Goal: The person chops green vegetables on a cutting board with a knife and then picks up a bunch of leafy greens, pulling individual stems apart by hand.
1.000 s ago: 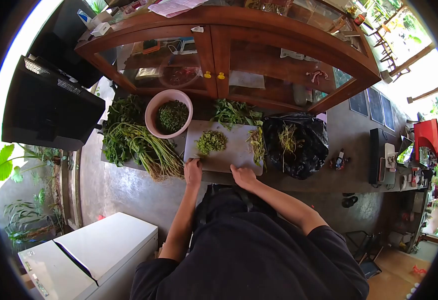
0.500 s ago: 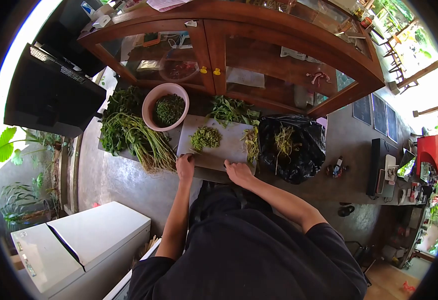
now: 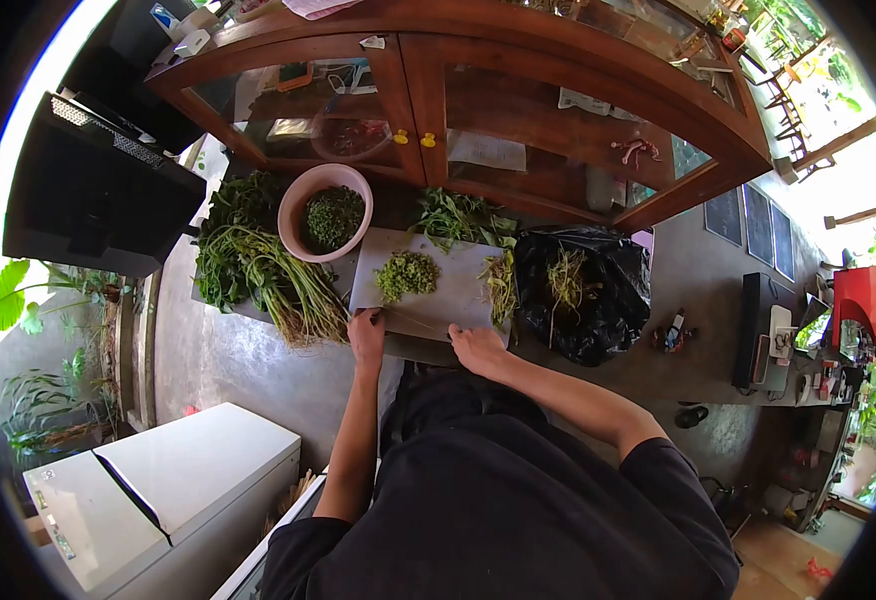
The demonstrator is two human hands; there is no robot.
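Observation:
Closed at the near left corner of the grey cutting board (image 3: 448,300) is my left hand (image 3: 366,335); what it grips is too small to make out. My right hand (image 3: 478,350) is closed at the board's near right edge, on something dark and mostly hidden. Chopped greens (image 3: 406,276) lie in a heap on the board's left part. Yellowish trimmings (image 3: 501,285) rest along its right edge. A pink bowl (image 3: 288,215) of chopped greens stands behind the board's left corner.
Long-stemmed greens (image 3: 278,275) lie left of the board, leafy ones (image 3: 458,217) behind it. On the right is a black plastic bag (image 3: 608,300) with plant scraps. A wooden glass-door cabinet (image 3: 413,110) stands behind; a white chest freezer (image 3: 188,460) is at lower left.
The view has shifted slightly. Both hands stay at the board's near edge, in almost the same places, and the greens look unchanged.

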